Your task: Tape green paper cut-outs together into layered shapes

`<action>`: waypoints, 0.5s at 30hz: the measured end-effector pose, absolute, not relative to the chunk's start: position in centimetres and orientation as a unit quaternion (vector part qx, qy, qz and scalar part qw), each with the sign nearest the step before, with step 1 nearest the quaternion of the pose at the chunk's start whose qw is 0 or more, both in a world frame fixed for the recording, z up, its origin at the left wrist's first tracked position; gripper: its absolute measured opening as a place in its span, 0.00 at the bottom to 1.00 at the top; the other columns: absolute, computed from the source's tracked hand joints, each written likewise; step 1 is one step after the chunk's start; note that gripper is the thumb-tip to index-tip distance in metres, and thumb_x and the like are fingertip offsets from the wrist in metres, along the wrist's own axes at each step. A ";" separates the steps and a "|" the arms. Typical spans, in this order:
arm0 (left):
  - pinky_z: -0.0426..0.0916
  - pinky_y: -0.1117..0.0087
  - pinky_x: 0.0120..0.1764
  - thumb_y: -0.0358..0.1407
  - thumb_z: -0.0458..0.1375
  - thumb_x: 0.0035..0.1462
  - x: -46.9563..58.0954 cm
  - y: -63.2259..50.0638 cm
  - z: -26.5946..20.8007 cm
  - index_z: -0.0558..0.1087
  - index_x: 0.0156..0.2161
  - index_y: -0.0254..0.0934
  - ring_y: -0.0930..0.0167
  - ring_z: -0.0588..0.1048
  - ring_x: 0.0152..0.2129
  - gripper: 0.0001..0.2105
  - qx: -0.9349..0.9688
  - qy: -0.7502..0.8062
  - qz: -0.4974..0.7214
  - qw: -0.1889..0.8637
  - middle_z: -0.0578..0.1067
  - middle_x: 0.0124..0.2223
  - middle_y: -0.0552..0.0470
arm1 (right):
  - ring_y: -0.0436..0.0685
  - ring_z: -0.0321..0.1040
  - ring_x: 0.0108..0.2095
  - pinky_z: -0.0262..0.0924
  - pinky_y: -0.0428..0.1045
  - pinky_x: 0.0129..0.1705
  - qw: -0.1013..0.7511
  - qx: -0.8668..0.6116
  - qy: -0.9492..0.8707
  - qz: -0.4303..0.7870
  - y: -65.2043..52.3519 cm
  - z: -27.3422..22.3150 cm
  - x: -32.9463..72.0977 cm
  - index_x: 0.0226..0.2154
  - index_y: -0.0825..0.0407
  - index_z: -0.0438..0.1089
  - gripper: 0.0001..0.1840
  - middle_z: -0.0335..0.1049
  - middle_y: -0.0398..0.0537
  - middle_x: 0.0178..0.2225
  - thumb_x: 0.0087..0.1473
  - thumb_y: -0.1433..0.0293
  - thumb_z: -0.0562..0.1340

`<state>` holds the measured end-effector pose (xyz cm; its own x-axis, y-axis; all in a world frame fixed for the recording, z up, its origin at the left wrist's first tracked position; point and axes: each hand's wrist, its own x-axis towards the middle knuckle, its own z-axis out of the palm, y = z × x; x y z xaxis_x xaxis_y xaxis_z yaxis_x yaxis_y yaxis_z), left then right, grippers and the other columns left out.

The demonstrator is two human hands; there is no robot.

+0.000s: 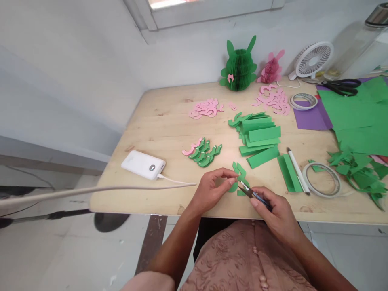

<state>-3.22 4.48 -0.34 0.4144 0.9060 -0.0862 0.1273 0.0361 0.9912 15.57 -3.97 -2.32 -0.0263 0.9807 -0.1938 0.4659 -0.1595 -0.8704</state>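
R hand point(277, 212) is grasping the small snips point(257, 196), fingers wrapping the handles; L hand point(212, 190) is holding thumb + index nearly together at tip level, but can't tell if anything's being pinched btwn them. Key relation: snips' long axis is running approx 10-to-4, blades pointing to 10 & ending just beside L fingertips, handles sitting toward 4 in R palm. Short white strip point(243, 186) is lying along approx the same line as the blades, right next to them, so it's more || than crosswise to the cutting edges. Its upper end is sitting at abt 4 from L fingertips, v. close; L is the nearer hand there, R fingers being farther down at the other end. Can't tell whether strip is touching blades, or whether blades are parted (too small).

Curvy green cutouts point(241, 171) are lying on the table point(169, 121) at abt 1 from L fingertips, partly hidden by the hands. Green pile w/ white bits point(206, 155) is resting at 11–12 from L hand, folded green strips point(262, 135) at 1 from L fingertips, tape roll point(338, 182) at 2 from R hand.
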 end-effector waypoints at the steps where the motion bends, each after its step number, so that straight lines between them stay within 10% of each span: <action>1: 0.70 0.69 0.39 0.39 0.60 0.54 -3.2 4.5 -0.3 0.77 0.35 0.36 0.67 0.76 0.34 0.09 0.607 0.426 0.333 0.583 0.79 0.36 0.47 | 0.60 0.70 0.40 0.64 0.49 0.36 0.301 -0.630 -0.575 0.426 -4.0 -2.4 15.6 0.44 0.50 0.73 0.19 0.75 0.48 0.34 0.56 0.58 0.56; 15: 0.70 0.68 0.38 0.40 0.58 0.55 -3.7 5.0 0.1 0.78 0.34 0.36 0.67 0.76 0.32 0.10 0.628 0.393 0.290 0.606 0.79 0.33 0.47 | 0.60 0.70 0.41 0.63 0.49 0.39 0.284 -0.624 -0.581 0.440 -4.0 -2.5 15.7 0.43 0.50 0.71 0.19 0.73 0.46 0.32 0.57 0.56 0.55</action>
